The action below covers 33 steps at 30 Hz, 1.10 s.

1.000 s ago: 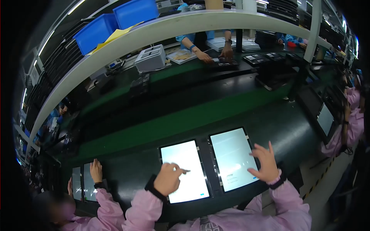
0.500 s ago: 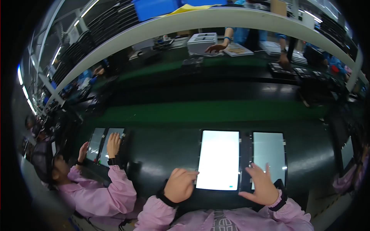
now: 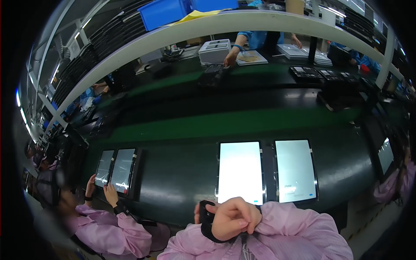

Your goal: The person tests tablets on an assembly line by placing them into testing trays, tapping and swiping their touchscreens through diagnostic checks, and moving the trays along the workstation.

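Observation:
My left hand (image 3: 234, 219) is drawn back in front of my chest, its fingers curled, with a black band around its wrist. My right arm reaches across behind it. Only a few fingertips, apparently of my right hand (image 3: 197, 212), show past the left wrist, beside a small black piece I cannot make out. Beyond my hands lie a tablet with a bright white screen (image 3: 239, 171) and a second lit tablet (image 3: 296, 169), which shows small text near its bottom. Neither hand appears to touch a tablet screen.
At the left, a co-worker's hand (image 3: 111, 195) is at two dark-screened tablets (image 3: 123, 167). Across the bench, another person's hand (image 3: 232, 57) is at a dark stack (image 3: 213, 76). A white shelf beam (image 3: 242, 18) with blue bins (image 3: 164, 14) spans overhead. Another tablet (image 3: 385, 156) lies far right.
Both my hands have left the tablets and come together, crossed, near my chest. Text now shows on the right tablet. The person opposite has reached to the dark stack; the left co-worker's hands moved lower.

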Each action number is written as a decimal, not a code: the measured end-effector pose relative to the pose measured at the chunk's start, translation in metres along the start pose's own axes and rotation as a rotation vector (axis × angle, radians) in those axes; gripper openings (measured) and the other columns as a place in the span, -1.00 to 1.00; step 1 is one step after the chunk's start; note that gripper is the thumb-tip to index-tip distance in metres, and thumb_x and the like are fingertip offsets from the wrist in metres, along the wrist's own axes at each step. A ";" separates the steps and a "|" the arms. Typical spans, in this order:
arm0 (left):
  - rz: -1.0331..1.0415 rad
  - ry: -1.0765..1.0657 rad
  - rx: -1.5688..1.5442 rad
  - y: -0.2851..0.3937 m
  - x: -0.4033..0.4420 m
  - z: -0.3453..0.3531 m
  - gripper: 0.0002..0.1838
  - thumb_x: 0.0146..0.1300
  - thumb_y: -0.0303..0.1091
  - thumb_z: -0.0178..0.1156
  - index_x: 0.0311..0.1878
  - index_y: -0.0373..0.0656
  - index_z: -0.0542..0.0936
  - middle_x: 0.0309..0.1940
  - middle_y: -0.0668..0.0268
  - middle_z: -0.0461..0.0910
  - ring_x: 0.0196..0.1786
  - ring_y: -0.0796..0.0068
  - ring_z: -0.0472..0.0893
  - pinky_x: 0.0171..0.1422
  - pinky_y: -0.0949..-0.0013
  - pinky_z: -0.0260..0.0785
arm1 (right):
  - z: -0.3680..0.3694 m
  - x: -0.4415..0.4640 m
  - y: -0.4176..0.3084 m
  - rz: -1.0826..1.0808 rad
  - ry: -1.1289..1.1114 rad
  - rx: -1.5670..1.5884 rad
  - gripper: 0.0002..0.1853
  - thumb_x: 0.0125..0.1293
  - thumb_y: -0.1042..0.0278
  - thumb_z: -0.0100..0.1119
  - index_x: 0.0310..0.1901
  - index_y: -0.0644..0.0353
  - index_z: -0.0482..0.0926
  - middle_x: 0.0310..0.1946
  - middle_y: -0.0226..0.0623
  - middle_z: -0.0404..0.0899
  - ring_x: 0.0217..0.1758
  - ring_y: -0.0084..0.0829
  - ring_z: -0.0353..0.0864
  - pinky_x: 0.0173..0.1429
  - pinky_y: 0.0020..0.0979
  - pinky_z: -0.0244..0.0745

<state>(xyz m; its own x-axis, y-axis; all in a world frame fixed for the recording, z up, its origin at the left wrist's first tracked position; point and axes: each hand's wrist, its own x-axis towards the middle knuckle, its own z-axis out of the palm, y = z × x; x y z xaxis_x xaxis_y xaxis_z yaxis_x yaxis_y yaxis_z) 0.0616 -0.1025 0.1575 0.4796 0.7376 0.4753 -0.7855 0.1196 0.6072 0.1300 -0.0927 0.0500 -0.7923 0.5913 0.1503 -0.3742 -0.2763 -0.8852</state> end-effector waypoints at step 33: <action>-0.292 -0.585 1.335 -0.025 0.043 0.024 -0.40 0.28 -0.18 0.30 0.30 -0.26 0.40 0.18 0.04 0.52 0.20 0.01 0.54 0.33 0.12 0.33 | -0.057 -0.126 -0.031 -0.114 0.034 -1.192 -0.71 0.36 0.25 0.14 0.03 0.20 0.59 -0.03 -0.15 0.62 0.08 -0.21 0.58 0.13 -0.22 0.45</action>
<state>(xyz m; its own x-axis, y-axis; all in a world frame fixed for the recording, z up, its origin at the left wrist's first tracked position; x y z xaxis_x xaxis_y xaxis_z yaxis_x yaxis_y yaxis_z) 0.1114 -0.0895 0.1783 0.8929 0.3914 0.2227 0.1385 -0.7093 0.6912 0.2686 -0.1156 0.0330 -0.7636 0.5916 0.2589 0.2550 0.6445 -0.7208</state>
